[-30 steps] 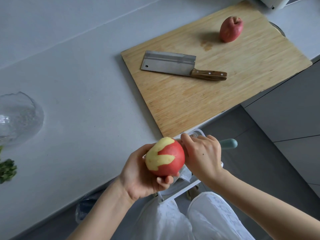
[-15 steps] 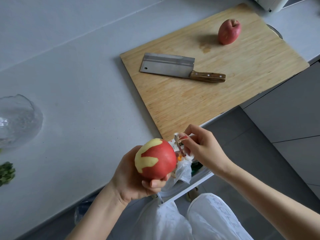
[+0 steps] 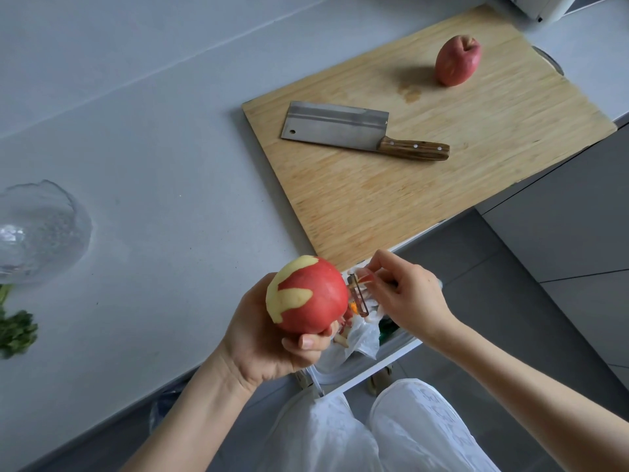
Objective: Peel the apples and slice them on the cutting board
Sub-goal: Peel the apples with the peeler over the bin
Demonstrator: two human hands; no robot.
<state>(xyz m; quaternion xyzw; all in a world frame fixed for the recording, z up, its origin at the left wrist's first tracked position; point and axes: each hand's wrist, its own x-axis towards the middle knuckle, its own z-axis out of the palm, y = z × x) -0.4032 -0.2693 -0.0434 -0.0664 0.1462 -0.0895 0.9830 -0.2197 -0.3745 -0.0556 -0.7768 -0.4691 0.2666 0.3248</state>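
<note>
Your left hand [image 3: 265,342] curls round the apple [image 3: 306,294] over the waste bag [image 3: 362,338], likely for falling peel; your right hand [image 3: 408,294], at three o'clock, grips the peeler [image 3: 358,295].

Red apple [image 3: 313,298], pale-yellow peeled streaks

A grey countertop [image 3: 153,148] fills the left and far side. At its left edge stands 1 clear glass bowl [image 3: 41,229] with a wavy rim. Just nearer lies 1 bunch of green herbs [image 3: 15,330], cut off by the frame. A white appliance [image 3: 544,5] shows at the far right corner. Below the counter's near edge, a clear plastic bag [image 3: 360,338] lines a white bin [image 3: 384,362]. Grey cabinet fronts [image 3: 561,233] stand to the right.
</note>
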